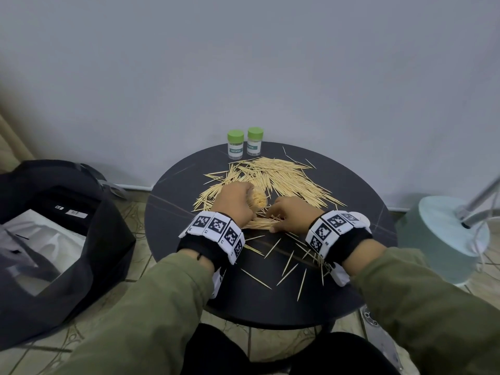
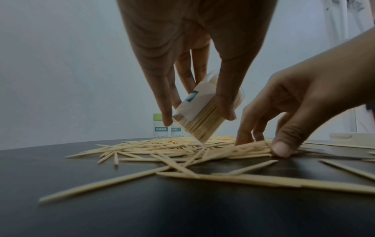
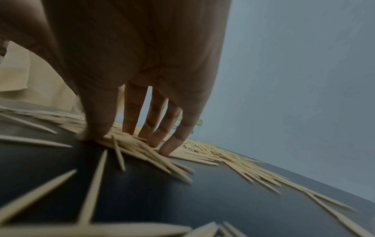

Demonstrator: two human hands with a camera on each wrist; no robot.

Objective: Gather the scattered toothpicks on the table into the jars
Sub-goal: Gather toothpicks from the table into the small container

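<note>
- Toothpicks (image 1: pixel 273 177) lie scattered in a broad heap over the far half of the round dark surface (image 1: pixel 373 217), with loose ones strewn toward the near edge.
- An open jar (image 2: pixel 199 112), uncapped and already packed with toothpicks, is gripped in the left hand (image 1: pixel 234 203), fingers and thumb curled round its sides; it is tilted, its bottom corner just above or touching the heap, which of the two cannot be told.
- In the head view the open mouth of this jar, full of toothpick ends, shows beside the left hand's knuckles.
- The right hand (image 1: pixel 293 212) is just beside the left, fingers and thumb bent down onto the surface and pinching a small bundle of toothpicks (image 2: pixel 251 148) between them.
- Two capped jars (image 1: pixel 244 143) with green lids and white labels stand upright side by side at the far edge of the surface, close to the wall and just beyond the heap.
- On the floor to the left sits a black bag (image 1: pixel 54 239); to the right stands a pale green round lamp base (image 1: pixel 446 234).
</note>
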